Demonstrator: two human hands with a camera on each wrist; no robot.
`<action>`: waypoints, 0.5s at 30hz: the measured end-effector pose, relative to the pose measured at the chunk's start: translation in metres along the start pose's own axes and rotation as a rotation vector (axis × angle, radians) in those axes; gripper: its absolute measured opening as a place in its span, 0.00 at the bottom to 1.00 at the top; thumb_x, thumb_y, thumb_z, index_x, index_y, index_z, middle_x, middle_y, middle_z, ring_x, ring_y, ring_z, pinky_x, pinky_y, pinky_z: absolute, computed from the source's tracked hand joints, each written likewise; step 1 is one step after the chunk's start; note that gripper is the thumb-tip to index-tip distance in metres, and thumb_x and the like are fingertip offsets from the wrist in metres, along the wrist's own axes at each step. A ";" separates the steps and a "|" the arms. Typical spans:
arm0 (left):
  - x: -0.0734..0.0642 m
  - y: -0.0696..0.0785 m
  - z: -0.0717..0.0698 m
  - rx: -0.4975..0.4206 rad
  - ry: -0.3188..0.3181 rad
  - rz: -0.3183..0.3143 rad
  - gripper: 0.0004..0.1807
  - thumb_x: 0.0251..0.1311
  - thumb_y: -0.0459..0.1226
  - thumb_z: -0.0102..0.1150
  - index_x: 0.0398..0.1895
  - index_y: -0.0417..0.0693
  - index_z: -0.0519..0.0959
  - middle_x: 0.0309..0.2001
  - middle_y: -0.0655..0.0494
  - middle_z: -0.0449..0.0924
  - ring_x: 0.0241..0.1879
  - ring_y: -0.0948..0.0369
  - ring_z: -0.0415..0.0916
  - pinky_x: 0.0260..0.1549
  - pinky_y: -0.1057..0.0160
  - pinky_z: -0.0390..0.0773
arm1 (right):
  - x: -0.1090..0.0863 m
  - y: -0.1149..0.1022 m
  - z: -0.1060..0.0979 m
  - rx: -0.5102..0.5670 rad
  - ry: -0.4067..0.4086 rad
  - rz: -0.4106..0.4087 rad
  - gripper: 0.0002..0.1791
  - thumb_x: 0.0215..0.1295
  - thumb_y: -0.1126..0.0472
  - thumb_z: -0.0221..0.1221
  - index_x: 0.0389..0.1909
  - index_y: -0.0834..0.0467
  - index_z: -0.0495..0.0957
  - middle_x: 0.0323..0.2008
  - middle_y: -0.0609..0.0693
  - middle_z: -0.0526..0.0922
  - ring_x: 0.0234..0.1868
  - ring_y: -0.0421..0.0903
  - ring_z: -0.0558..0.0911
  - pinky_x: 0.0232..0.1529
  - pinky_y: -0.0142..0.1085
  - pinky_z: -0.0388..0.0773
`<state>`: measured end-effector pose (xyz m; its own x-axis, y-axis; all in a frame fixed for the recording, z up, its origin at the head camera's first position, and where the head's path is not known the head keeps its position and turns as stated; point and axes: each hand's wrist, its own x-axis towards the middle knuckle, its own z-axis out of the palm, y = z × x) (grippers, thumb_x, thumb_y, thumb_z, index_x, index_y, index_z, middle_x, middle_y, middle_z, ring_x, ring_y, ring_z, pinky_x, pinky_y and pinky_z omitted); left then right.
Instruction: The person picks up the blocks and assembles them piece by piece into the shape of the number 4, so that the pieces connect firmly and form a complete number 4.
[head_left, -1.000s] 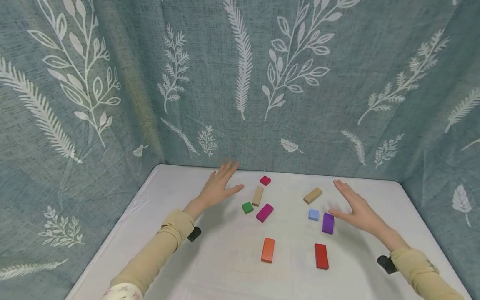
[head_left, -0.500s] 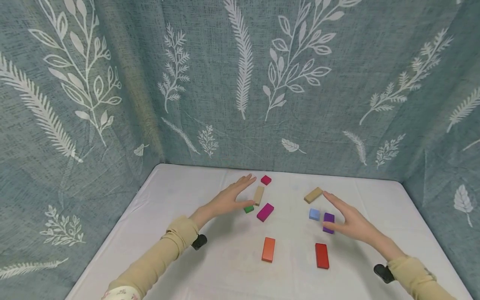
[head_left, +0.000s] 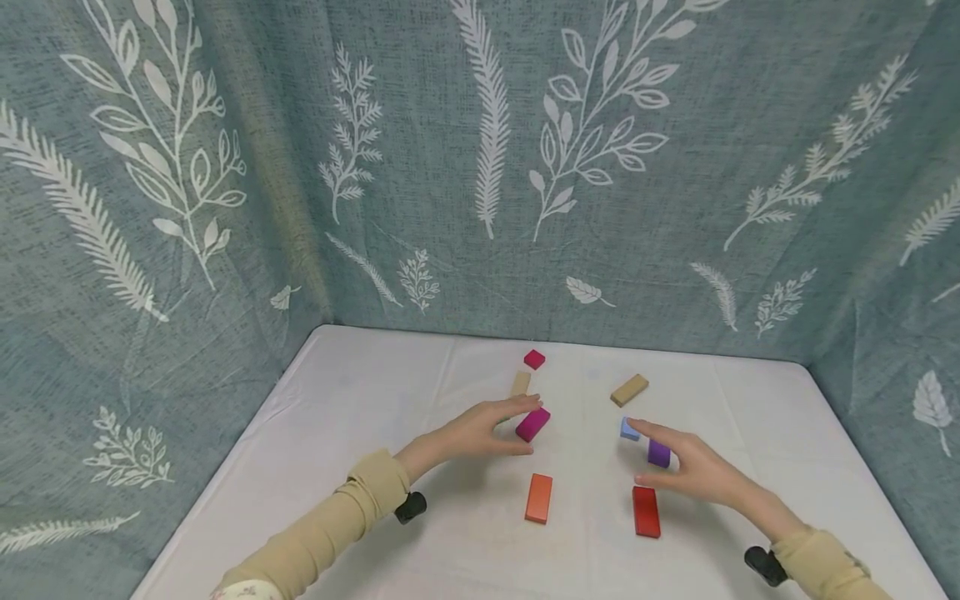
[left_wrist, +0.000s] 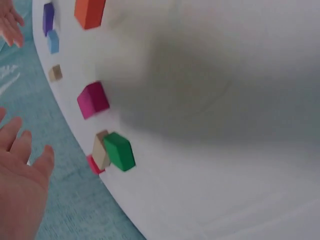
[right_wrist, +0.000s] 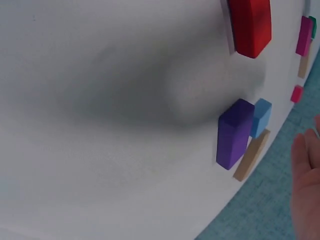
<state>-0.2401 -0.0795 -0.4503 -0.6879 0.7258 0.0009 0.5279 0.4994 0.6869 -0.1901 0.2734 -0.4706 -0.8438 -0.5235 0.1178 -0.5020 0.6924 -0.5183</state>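
Observation:
My left hand (head_left: 476, 430) hovers over the left group of blocks, thumb spread from straight fingers, holding nothing. Its fingers and thumb lie on either side of a magenta block (head_left: 533, 424) in the head view. A green block (left_wrist: 119, 151), almost wholly covered by that hand in the head view, shows in the left wrist view beside a beige block (left_wrist: 100, 150). On the other side my right hand (head_left: 696, 468), likewise spread and holding nothing, partly covers a purple block (head_left: 658, 452) and a light blue block (head_left: 628, 429). Its thumb tip is near the top of a red block (head_left: 647, 512).
An orange block (head_left: 538, 498) lies toward the front, between the hands. Farther back are a crimson block (head_left: 534, 359) and a second beige block (head_left: 629, 389). The white table (head_left: 360, 375) is enclosed by a leaf-patterned blue-green curtain (head_left: 420, 167).
The left hand has moved right and toward the front, from left of the blocks to over the magenta one. The right hand has come left and frontward. The blocks have stayed put.

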 end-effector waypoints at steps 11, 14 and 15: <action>0.000 0.000 0.021 0.031 -0.146 0.008 0.34 0.55 0.46 0.66 0.65 0.48 0.69 0.65 0.60 0.71 0.65 0.62 0.67 0.63 0.62 0.68 | -0.007 -0.007 0.005 0.024 -0.170 0.015 0.41 0.54 0.39 0.64 0.62 0.61 0.71 0.59 0.56 0.77 0.59 0.57 0.76 0.53 0.50 0.76; -0.002 -0.002 0.027 0.056 -0.176 0.000 0.33 0.54 0.47 0.67 0.64 0.50 0.71 0.62 0.60 0.74 0.64 0.63 0.68 0.62 0.63 0.69 | -0.008 -0.007 0.007 0.031 -0.201 0.029 0.39 0.52 0.39 0.65 0.60 0.61 0.73 0.57 0.54 0.79 0.58 0.56 0.76 0.53 0.48 0.77; -0.003 -0.002 0.029 0.057 -0.185 0.001 0.32 0.54 0.47 0.67 0.63 0.50 0.72 0.61 0.60 0.75 0.63 0.64 0.69 0.62 0.64 0.69 | -0.009 -0.007 0.009 0.027 -0.207 0.029 0.39 0.52 0.39 0.65 0.59 0.60 0.74 0.56 0.54 0.80 0.58 0.55 0.77 0.53 0.47 0.77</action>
<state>-0.2252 -0.0690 -0.4727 -0.5864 0.7985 -0.1358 0.5594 0.5205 0.6451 -0.1778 0.2690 -0.4757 -0.7996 -0.5961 -0.0729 -0.4702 0.6970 -0.5415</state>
